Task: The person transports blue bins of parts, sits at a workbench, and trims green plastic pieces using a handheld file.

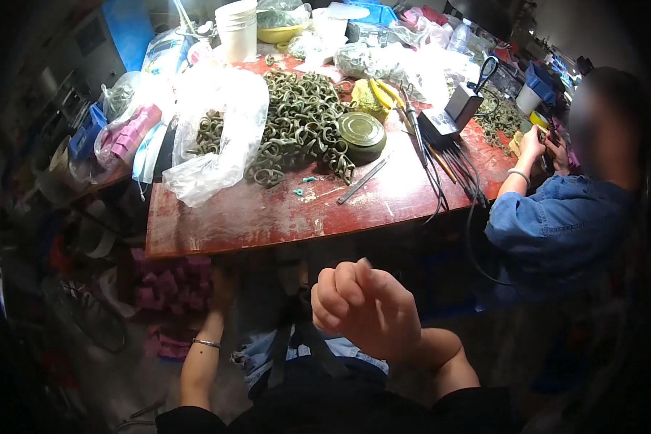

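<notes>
My right hand (365,307) is raised in front of the table edge, over my lap, its fingers curled in toward the palm. Whatever those fingers may hold is hidden. Low and in shadow, my left hand (224,282) reaches down at the table's front edge, near a heap of pink blocks (173,286); its fingers cannot be made out. On the red table (267,224) lies a big pile of dark green curved pieces (296,123). Beside that pile are a round green tin (362,134), a thin flat metal strip (362,181) and small teal bits (300,192).
A clear plastic bag (224,137) covers the pile's left side. Yellow-handled pliers (385,94), a black power adapter (463,105) and trailing cables stand to the right. A co-worker in a denim shirt (564,224) works at the right end. White buckets (236,32) stand behind.
</notes>
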Motion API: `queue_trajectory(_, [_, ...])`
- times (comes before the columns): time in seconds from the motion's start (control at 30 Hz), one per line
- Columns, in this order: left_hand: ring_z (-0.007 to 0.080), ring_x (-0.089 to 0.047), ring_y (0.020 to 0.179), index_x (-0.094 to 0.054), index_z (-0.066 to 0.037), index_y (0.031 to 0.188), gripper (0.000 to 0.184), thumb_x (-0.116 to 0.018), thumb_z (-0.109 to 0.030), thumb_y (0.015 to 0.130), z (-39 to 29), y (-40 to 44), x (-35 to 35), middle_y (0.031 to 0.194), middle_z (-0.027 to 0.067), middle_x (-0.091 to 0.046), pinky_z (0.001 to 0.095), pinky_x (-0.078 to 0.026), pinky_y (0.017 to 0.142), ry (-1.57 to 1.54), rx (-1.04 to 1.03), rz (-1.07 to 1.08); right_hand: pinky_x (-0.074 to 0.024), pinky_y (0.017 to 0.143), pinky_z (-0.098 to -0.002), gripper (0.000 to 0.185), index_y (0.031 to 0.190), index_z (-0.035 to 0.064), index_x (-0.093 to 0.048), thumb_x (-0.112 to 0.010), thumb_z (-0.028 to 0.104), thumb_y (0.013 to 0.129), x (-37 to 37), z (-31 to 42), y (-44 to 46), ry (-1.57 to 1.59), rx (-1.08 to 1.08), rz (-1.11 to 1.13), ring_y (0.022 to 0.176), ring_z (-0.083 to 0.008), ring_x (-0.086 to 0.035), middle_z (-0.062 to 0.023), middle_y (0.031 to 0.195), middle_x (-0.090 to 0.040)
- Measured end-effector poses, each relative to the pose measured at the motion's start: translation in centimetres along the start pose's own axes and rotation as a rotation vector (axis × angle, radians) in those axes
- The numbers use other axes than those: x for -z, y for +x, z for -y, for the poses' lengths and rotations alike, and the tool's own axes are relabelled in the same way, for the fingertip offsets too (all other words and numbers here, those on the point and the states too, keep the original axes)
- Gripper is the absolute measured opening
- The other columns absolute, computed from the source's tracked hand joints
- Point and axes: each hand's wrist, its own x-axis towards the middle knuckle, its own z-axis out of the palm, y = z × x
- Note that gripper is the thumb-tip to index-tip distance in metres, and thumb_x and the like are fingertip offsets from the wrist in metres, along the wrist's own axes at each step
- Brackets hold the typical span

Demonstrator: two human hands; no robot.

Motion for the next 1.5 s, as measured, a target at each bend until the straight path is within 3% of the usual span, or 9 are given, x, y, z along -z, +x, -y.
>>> queue_trajectory(0.13, [0.0307, -0.045, 0.112, -0.044, 0.0, 0.12, 0.04, -0.051, 0.002, 0.081, -1.0, 0.4, 2.1, 0.118, 0.0137, -0.05, 0.0381, -0.033, 0.098, 0.907, -0.149, 0.192, -0.0367, 0.063, -0.025, 0.013, 0.083, 0.0073, -0.043, -0.053, 0.015, 0.086, 0.8, 0.8, 1.0, -0.181, 0.002, -0.059, 0.072, -0.0125, -0.044, -0.0035, 0.076, -0.043])
queue_trajectory(0.23, [0.0304, -0.046, 0.111, -0.045, 0.0, 0.12, 0.039, -0.05, 0.0, 0.081, -0.7, -1.1, 2.5, 0.118, 0.0138, -0.051, 0.0383, -0.033, 0.098, 0.3, 0.027, -0.01, -0.0384, 0.07, -0.0211, 0.024, 0.094, 0.005, -0.045, -0.059, -0.005, 0.077, 1.0, 1.6, 2.6, -0.556, 0.076, -0.265, 0.074, -0.0079, -0.046, -0.0013, 0.08, -0.047])
queue_trajectory(0.33, [0.0297, -0.046, 0.11, -0.045, -0.001, 0.12, 0.039, -0.05, -0.001, 0.082, -1.2, -3.0, 2.6, 0.118, 0.0139, -0.051, 0.0378, -0.033, 0.097, 0.293, 0.059, 0.022, -0.0397, 0.067, -0.0173, 0.021, 0.091, 0.0044, -0.048, -0.062, -0.004, 0.076, 4.0, 2.4, 4.4, -0.765, 0.082, -0.27, 0.074, -0.0046, -0.047, 0.0016, 0.082, -0.047])
queue_trajectory(0.5, [0.0286, -0.047, 0.109, -0.045, -0.001, 0.121, 0.039, -0.05, -0.003, 0.082, -2.3, -3.1, 2.7, 0.118, 0.0139, -0.051, 0.037, -0.034, 0.096, 0.303, 0.122, 0.077, -0.0373, 0.041, -0.0193, 0.018, 0.076, 0.0003, -0.061, -0.055, 0.013, 0.086, 6.0, 4.3, 8.5, -1.077, -0.105, -0.427, 0.041, -0.0049, -0.045, 0.0016, 0.052, -0.052])
queue_trajectory(0.57, [0.0282, -0.047, 0.109, -0.046, -0.002, 0.121, 0.039, -0.05, -0.003, 0.082, -2.7, -2.2, 2.8, 0.118, 0.0139, -0.051, 0.0367, -0.035, 0.095, 0.315, 0.148, 0.108, -0.0404, 0.042, -0.0221, 0.02, 0.066, 0.0007, -0.06, -0.059, 0.011, 0.083, 7.9, 4.3, 10.2, -1.631, 0.335, -0.177, 0.043, -0.0094, -0.052, -0.0047, 0.054, -0.057])
queue_trajectory(0.77, [0.0269, -0.048, 0.107, -0.046, -0.003, 0.121, 0.039, -0.05, -0.005, 0.082, -2.4, 5.5, 2.1, 0.117, 0.014, -0.051, 0.0357, -0.036, 0.094, 0.328, 0.187, 0.202, -0.0384, 0.041, -0.0301, 0.002, 0.065, 0.0011, -0.056, -0.056, 0.002, 0.067, 7.6, 9.5, 16.0, -1.536, 0.281, 0.081, 0.044, -0.0235, -0.05, -0.0098, 0.055, -0.053])
queue_trajectory(1.13, [0.0244, -0.05, 0.104, -0.047, -0.004, 0.121, 0.038, -0.049, -0.009, 0.083, -2.5, 6.6, 1.6, 0.117, 0.014, -0.052, 0.034, -0.038, 0.091, 0.283, 0.045, 0.205, -0.0438, 0.05, -0.0294, 0.016, 0.087, 0.0018, -0.06, -0.06, -0.001, 0.072, 8.7, 10.7, 11.3, -2.104, 0.237, -0.566, 0.056, -0.0215, -0.055, -0.0097, 0.07, -0.054])
queue_trajectory(1.33, [0.0231, -0.051, 0.102, -0.047, -0.005, 0.121, 0.038, -0.049, -0.011, 0.083, -2.9, 4.5, 2.0, 0.117, 0.0141, -0.052, 0.0331, -0.039, 0.09, 0.191, -0.056, 0.205, -0.0458, 0.055, -0.0317, 0.036, 0.104, 0.006, -0.056, -0.052, -0.004, 0.069, 12.2, 9.2, 8.0, -2.435, 0.268, -0.387, 0.068, -0.0221, -0.054, -0.0091, 0.082, -0.05])
queue_trajectory(1.5, [0.022, -0.052, 0.101, -0.048, -0.006, 0.121, 0.038, -0.049, -0.013, 0.084, -3.5, 2.6, 2.3, 0.117, 0.0141, -0.052, 0.0323, -0.041, 0.088, 0.095, -0.154, 0.214, -0.0482, 0.052, -0.0309, 0.015, 0.087, 0.0049, -0.049, -0.052, 0.006, 0.072, 11.0, 10.6, 10.1, -2.887, 0.112, 0.059, 0.067, -0.0218, -0.059, -0.0084, 0.077, -0.049])
